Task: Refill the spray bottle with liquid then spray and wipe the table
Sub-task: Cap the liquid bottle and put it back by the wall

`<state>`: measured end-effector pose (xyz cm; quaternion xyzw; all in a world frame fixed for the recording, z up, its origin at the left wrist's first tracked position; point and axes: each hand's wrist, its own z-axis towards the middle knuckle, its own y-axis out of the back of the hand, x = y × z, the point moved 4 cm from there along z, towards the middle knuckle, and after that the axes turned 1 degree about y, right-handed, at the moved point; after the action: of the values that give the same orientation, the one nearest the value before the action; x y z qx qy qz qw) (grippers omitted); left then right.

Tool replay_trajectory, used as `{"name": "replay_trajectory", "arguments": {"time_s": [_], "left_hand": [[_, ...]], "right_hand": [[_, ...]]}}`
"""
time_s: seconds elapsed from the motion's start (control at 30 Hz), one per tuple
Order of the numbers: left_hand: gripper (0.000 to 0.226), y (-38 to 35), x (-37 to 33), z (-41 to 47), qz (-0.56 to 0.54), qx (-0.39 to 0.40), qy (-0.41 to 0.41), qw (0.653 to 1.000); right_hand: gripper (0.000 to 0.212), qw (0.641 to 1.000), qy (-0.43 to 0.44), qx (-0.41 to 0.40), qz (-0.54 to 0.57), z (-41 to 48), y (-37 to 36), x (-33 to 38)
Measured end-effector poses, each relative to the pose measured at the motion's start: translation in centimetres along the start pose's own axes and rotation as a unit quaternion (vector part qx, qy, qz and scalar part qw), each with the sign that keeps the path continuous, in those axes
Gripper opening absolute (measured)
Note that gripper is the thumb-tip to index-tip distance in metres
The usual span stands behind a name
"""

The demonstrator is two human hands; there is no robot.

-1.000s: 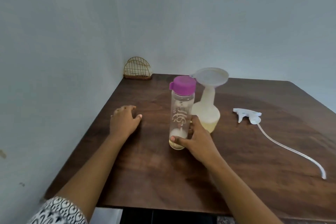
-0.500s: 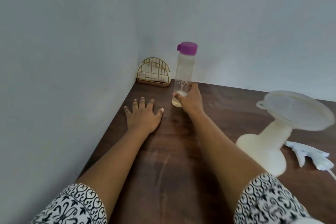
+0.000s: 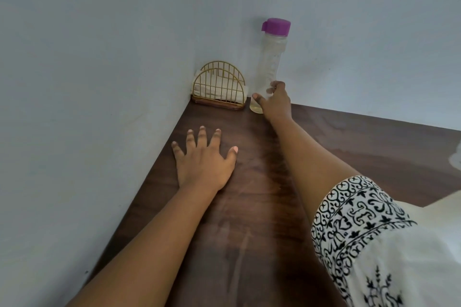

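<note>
**Right hand on the bottle at the far corner**

On my feed the right hand [image 3: 275,102] is curled round the lower part of the clear bottle [image 3: 270,62]. The thumb [image 3: 257,97] presses on its near left side and the fingers wrap round the right and back. The arm is stretched almost straight to reach it.

The bottle stands close to upright, leaning slightly right at the top, and its purple cap [image 3: 276,27] is on. A shallow layer of yellowish liquid [image 3: 255,107] sits at the bottom, and above that the bottle looks empty. Its base is at the back of the table [image 3: 249,232], close to the wall [image 3: 99,57]. I cannot tell whether it rests on the wood or is raised a little off it.

Just beside the bottle, to its left, a gold wire holder [image 3: 219,82] fills the corner, with a folded white cloth [image 3: 207,90] standing in it.

Nearer to me, the left hand [image 3: 203,166] lies palm down on the dark wood with its fingers spread and straight, holding nothing. It is well apart from the bottle and close to the table's left edge.

A black-and-white patterned sleeve [image 3: 354,214] covers the right upper arm. At the right border a pale shape [image 3: 457,157] is cut off by the frame, and I cannot make out what it is.
</note>
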<state>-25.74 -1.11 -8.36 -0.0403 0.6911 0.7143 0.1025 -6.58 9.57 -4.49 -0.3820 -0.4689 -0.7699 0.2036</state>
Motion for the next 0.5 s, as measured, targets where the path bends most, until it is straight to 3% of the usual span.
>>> {"name": "replay_trajectory", "arguments": {"time_s": [0.13, 0.3, 0.4, 0.5], "left_hand": [[0.068, 0.3, 0.0, -0.3, -0.001, -0.002, 0.001, 1.0], [0.067, 1.1, -0.4, -1.0, -0.018, -0.016, 0.0, 1.0], [0.064, 1.5, -0.7, -1.8, -0.022, -0.023, 0.004, 0.999], [0.059, 2.1, -0.8, -2.5, -0.03, -0.032, 0.0, 0.999]], "right_hand": [[0.07, 1.0, -0.019, -0.002, 0.007, 0.1, 0.1, 0.3], [0.106, 0.995, -0.079, -0.017, 0.063, -3.3, 1.8, 1.4], [0.094, 0.993, -0.071, -0.03, 0.092, -7.3, 3.5, 3.7], [0.069, 0.983, -0.039, -0.04, 0.175, -12.5, 5.7, 7.1]]}}
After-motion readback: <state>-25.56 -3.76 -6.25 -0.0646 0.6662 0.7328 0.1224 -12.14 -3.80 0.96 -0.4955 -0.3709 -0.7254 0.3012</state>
